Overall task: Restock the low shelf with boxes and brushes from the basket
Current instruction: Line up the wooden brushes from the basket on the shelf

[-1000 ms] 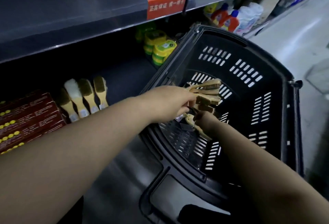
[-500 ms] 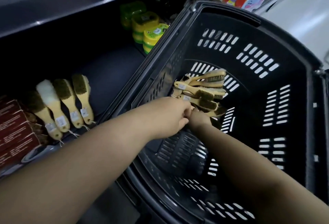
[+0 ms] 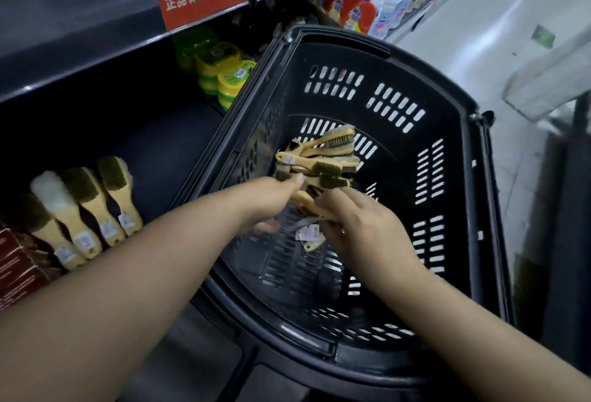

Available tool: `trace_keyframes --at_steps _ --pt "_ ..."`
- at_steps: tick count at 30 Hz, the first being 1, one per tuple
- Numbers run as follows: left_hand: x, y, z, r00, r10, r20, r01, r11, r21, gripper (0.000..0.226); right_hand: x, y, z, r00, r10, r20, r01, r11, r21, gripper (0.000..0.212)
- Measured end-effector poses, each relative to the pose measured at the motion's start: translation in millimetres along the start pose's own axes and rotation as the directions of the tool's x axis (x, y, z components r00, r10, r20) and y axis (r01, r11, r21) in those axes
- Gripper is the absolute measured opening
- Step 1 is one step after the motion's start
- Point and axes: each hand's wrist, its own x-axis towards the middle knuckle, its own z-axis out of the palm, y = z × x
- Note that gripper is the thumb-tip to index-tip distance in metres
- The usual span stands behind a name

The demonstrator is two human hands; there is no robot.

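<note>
We list a black slotted plastic basket, tilted beside the dark low shelf. Inside it we hold a bundle of pale wooden-handled brushes with dark bristles, handles toward us, bristle heads fanned away, a white tag hanging below. On the shelf, four wooden-handled brushes lie side by side; dark red printed boxes sit just beside them at left.

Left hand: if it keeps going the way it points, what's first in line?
Probably the bundle of wooden-handled brushes that the left hand already grips; beyond it, the black slotted plastic basket wall. Depth is unclear.
</note>
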Motion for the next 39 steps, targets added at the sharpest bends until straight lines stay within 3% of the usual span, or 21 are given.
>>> trace_keyframes --at_steps 2,5,10,12,14,16,18,20,22,25,29,34,37,39 --pt "-3 -2 -2 0.993 -0.006 0.115 0.034 0.969 -0.243 0.043 -9 -11 -2 0.995 -0.088 -0.055 0.092 0.993 0.079 0.014" --pt "-4 -6 -6 0.986 0.055 0.158 0.005 0.935 -0.353 0.022 -15 -20 7 0.984 -0.178 0.012 0.175 0.975 0.138 0.008" --pt "1 -15 -4 0.992 0.103 -0.078 -0.109 0.991 -0.076 0.023 -12 -15 19 0.889 -0.304 0.343 0.206 0.934 0.293 0.016" --pt "3 -15 -4 0.975 0.147 -0.166 -0.149 0.989 0.003 0.02 -9 -3 29 0.793 -0.3 0.53 0.175 0.946 0.275 0.021" --pt "4 -13 -4 0.967 0.178 -0.181 -0.179 0.984 0.006 0.02 0 14 43 0.628 -0.134 0.766 0.065 0.991 0.12 0.028" --pt "3 -13 -4 0.96 0.198 -0.199 -0.194 0.98 0.042 0.02 14 36 62 0.469 0.073 0.88 -0.033 0.997 -0.065 0.032" --pt "4 -14 -4 0.944 0.221 -0.245 -0.196 0.973 0.122 0.009 26 61 84 0.427 0.206 0.881 -0.097 0.978 -0.182 0.036" --pt "4 -14 -6 0.935 0.227 -0.271 -0.19 0.969 0.157 0.016 36 82 108 0.461 0.314 0.83 -0.217 0.947 -0.238 0.039" --pt "4 -13 -6 0.938 0.237 -0.252 -0.21 0.969 0.129 0.022 42 103 133 0.488 0.426 0.762 -0.442 0.873 -0.205 0.045" --pt "0 -11 -3 0.95 0.25 -0.188 -0.257 0.966 -0.017 0.022 47 117 171 0.454 0.54 0.709 -0.677 0.726 -0.119 0.058" --pt "-5 -13 -1 0.963 0.242 -0.114 -0.26 0.949 -0.181 0.013 45 117 208 0.449 0.552 0.703 -0.827 0.555 0.092 0.059" --pt "-7 -13 -2 0.972 0.223 -0.07 -0.234 0.943 -0.239 0.009 28 125 201 0.328 0.685 0.651 -0.919 0.391 0.052 0.044" --pt "-7 -15 -3 0.974 0.218 -0.06 -0.226 0.941 -0.251 0.013 36 124 171 0.375 0.712 0.594 -0.92 0.367 0.141 0.033" --pt "-7 -15 -4 0.972 0.223 -0.073 -0.234 0.936 -0.262 0.013 45 111 140 0.363 0.666 0.652 -0.932 0.272 0.242 0.016"
